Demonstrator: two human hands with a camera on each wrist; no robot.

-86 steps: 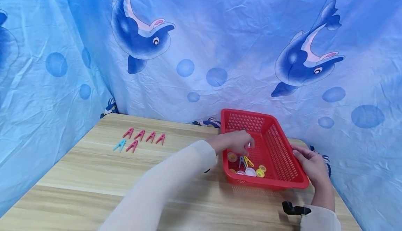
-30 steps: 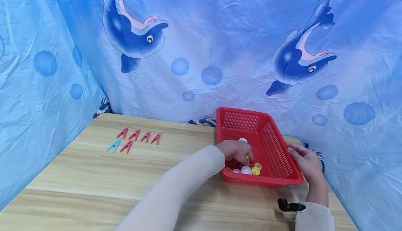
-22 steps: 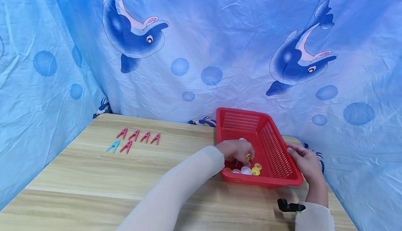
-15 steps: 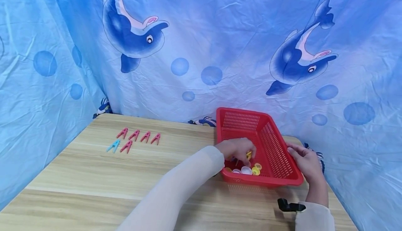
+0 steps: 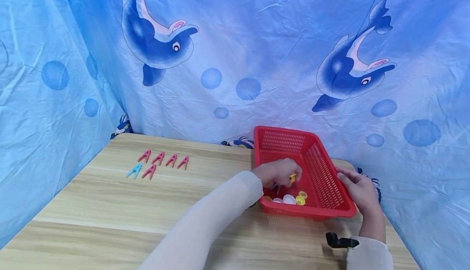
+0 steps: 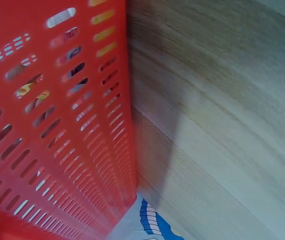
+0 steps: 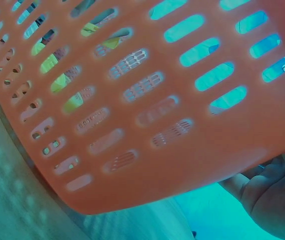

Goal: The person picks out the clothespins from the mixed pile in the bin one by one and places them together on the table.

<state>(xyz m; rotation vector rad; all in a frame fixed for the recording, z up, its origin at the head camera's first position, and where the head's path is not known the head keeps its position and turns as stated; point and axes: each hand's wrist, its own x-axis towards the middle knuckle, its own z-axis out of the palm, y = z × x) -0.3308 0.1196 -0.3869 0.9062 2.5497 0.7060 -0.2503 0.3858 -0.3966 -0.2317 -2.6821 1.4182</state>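
Note:
My left hand point(image 5: 280, 172) is inside the red plastic basket point(image 5: 308, 212) and pinches a yellow clothespin point(image 5: 292, 178). Below that hand, a greyish-blue clothespin is partly hidden. White and yellow bottle caps point(image 5: 289, 199) lie at the basket's near end. My right hand point(image 5: 361, 190) grips the basket's right rim, thumb on top; part of this hand point(image 7: 267, 192) also shows in the right wrist view. Through the slots of the basket wall point(image 6: 57, 120), the left wrist view gives only glimpses of the contents.
Several pink clothespins point(image 5: 159, 158) and one light-blue clothespin point(image 5: 134, 170) lie in two rows on the left of the wooden table point(image 5: 110, 209). A blue dolphin-print curtain point(image 5: 235, 49) hangs behind and along the sides. The basket stands near the table's right edge.
My left hand has moved from the basket's middle to the yellow clothespin, taken hold of it and lifted it slightly. A white cap seen earlier is now behind the hand. My right hand keeps its grip.

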